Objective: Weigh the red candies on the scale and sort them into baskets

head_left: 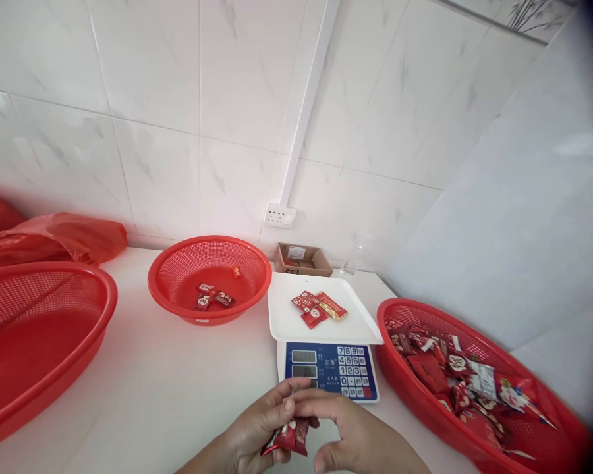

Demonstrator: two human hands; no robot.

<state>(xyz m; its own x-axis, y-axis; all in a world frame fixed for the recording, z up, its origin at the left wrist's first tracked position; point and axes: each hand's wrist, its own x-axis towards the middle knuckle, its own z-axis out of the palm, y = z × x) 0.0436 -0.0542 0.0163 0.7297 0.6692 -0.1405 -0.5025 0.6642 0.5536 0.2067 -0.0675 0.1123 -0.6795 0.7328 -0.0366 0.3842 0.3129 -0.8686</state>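
My left hand (255,428) is closed around small red snack packets (292,436), low in the view in front of the scale. My right hand (348,428) reaches across from the right. Its fingertips meet the left fingers above the packets, and its thumb stands apart with a gap between. Just beyond both hands is a digital scale (326,399) with a blue keypad and small displays. On the scale's white tray (286,322) lie several red and gold packets (321,308). How many packets my left hand holds is partly hidden by the fingers.
To the right, a red basket (400,304) holds many mixed snack packets. A round red basket (210,245) with several packets stands left of the scale. Another red basket (44,270) is at far left, near red plastic bags (64,234). A cardboard box (304,268) sits by the wall.
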